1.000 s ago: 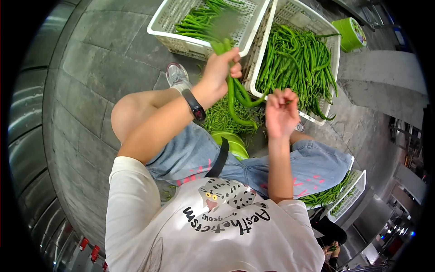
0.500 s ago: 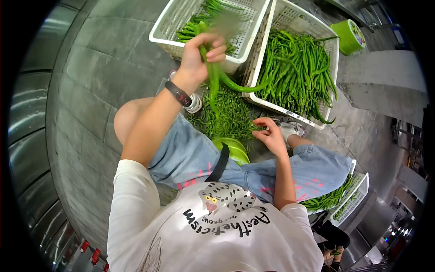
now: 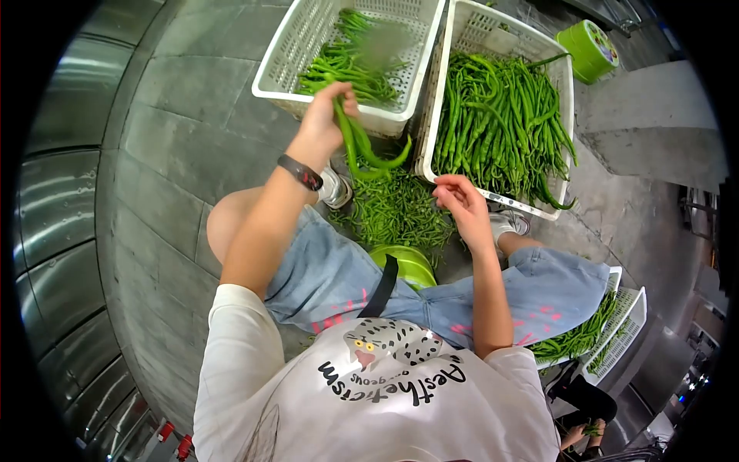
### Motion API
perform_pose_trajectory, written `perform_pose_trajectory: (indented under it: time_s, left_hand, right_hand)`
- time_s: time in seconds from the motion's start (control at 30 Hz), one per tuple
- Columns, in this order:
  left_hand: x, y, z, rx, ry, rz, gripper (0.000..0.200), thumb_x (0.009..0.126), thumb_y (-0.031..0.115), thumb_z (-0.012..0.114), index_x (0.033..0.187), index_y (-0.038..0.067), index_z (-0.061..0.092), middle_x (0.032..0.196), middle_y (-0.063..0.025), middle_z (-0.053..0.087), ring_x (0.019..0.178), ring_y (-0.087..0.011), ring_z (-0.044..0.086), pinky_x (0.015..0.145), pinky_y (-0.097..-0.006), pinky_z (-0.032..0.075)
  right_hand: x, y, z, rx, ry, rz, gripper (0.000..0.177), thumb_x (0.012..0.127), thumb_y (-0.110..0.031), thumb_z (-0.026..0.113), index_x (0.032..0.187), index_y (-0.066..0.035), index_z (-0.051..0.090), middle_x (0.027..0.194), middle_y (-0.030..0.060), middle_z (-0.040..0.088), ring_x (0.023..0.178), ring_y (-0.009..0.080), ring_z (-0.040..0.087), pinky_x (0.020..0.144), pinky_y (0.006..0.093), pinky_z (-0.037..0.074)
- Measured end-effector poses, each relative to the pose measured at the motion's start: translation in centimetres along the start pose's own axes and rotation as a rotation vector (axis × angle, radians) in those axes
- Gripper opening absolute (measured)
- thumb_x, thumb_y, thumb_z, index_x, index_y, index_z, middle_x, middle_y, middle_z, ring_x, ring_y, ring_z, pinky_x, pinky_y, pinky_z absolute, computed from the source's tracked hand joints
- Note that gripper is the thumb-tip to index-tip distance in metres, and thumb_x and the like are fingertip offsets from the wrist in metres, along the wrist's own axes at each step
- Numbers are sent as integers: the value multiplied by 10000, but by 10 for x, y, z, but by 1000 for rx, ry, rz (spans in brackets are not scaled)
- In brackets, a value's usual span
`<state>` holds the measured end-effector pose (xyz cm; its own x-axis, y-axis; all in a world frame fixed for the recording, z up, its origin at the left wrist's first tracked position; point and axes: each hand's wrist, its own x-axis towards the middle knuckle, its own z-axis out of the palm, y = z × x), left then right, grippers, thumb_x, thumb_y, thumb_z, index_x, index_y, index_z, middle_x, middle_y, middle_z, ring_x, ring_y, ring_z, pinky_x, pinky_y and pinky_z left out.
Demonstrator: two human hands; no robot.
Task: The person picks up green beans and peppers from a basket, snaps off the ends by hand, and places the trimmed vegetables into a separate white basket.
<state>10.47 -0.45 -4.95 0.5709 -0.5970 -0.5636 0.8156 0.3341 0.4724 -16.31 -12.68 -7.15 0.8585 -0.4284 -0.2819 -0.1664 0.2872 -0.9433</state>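
Note:
My left hand [image 3: 326, 117] is closed around several long green chili peppers [image 3: 356, 146], which hang down from it just in front of the left white crate [image 3: 265, 86]. Over the near corner of the right white crate [image 3: 493, 199], my right hand [image 3: 466, 209] has its fingers bent and drawn toward the thumb. A small dark bit shows at those fingertips, too small to name. Long green peppers [image 3: 493, 115] fill the right crate. Fewer peppers [image 3: 350, 73] lie in the left one. Between my feet spreads a pile of small green stem pieces [image 3: 396, 212].
A green stool [image 3: 408, 266] shows between my thighs. Another green bucket or stool [image 3: 586, 52] stands beyond the right crate. By my right knee are white crates [image 3: 620, 346] with peppers. Another person's hands [image 3: 585, 435] hold something green at lower right.
My left hand has come down and toward me with the peppers, away from above the left crate. My right hand has moved slightly up toward the right crate's corner, its fingers closing.

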Motion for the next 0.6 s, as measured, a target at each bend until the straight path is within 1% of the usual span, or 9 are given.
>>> perform_pose_trajectory:
  time_s: [0.07, 0.2, 0.23, 0.27, 0.37, 0.43, 0.47, 0.53, 0.6]
  left_hand:
    - [24, 23, -11, -123, -124, 33, 126, 856, 57, 543, 773, 25, 454, 682, -46, 484, 562, -115, 440, 529, -228, 427]
    - [63, 69, 4, -297, -84, 193, 145, 886, 111, 543, 855, -3, 461, 748, -88, 512, 614, -171, 487, 615, -280, 476]
    - [72, 76, 6, -226, 40, 293, 302, 896, 219, 576, 977, -49, 464, 880, -141, 541, 710, -234, 533, 756, -345, 501]
    - [77, 82, 5, -209, 102, 271, 525, 869, 379, 608, 1151, -33, 446, 1090, -178, 500, 963, -298, 522, 919, -440, 437]
    - [88, 85, -39, 56, 157, 338, 694, 829, 558, 572, 1362, 164, 369, 1429, -159, 260, 1317, -332, 228, 1061, -524, 230]
    - [103, 78, -75, 156, 160, 428, 732, 808, 549, 607, 1376, 161, 354, 1427, -156, 309, 1318, -317, 275, 1081, -502, 201]
    - [119, 78, -88, 91, 484, 398, 570, 876, 448, 570, 1290, 74, 453, 1272, -82, 521, 1141, -248, 508, 982, -352, 379]
    - [118, 72, -92, 170, 528, 423, 582, 854, 387, 619, 1285, 40, 441, 1204, -110, 545, 1092, -252, 526, 967, -336, 386]
    - [115, 63, -87, 186, 501, 358, 623, 824, 327, 658, 1287, 13, 384, 1188, -144, 474, 1160, -253, 465, 970, -389, 402]
  right_hand:
    - [-6, 5, -9, 6, 19, 20, 180, 891, -96, 580, 1044, 0, 579, 877, 14, 597, 783, 63, 553, 708, 204, 451]
    - [-22, 10, -30, 6, 93, 74, 184, 897, -112, 576, 1045, -2, 579, 869, 30, 611, 776, 78, 563, 699, 208, 448]
    - [-27, 14, -36, 14, 118, 92, 187, 897, -117, 578, 1047, -6, 580, 865, 29, 613, 765, 77, 561, 690, 205, 444]
    - [-32, 19, -42, 24, 142, 108, 190, 897, -122, 580, 1049, -9, 581, 861, 29, 615, 755, 76, 558, 680, 202, 440]
    - [-46, 32, -59, 39, 203, 110, 174, 902, -123, 568, 1040, -19, 592, 848, 34, 620, 728, 75, 552, 653, 197, 431]
    - [-56, 36, -69, 45, 232, 118, 166, 902, -118, 564, 1035, -23, 596, 842, 34, 618, 725, 74, 550, 647, 195, 431]
    - [-59, 37, -74, 46, 251, 126, 163, 902, -116, 562, 1032, -25, 598, 839, 34, 617, 723, 74, 548, 644, 195, 431]
    - [-56, 33, -76, 59, 290, 147, 139, 897, -100, 559, 1000, -14, 595, 825, 34, 612, 694, 73, 539, 626, 194, 425]
    - [-40, 37, -80, 85, 292, 137, 126, 895, -92, 560, 981, -6, 591, 812, 33, 606, 678, 71, 532, 617, 195, 420]
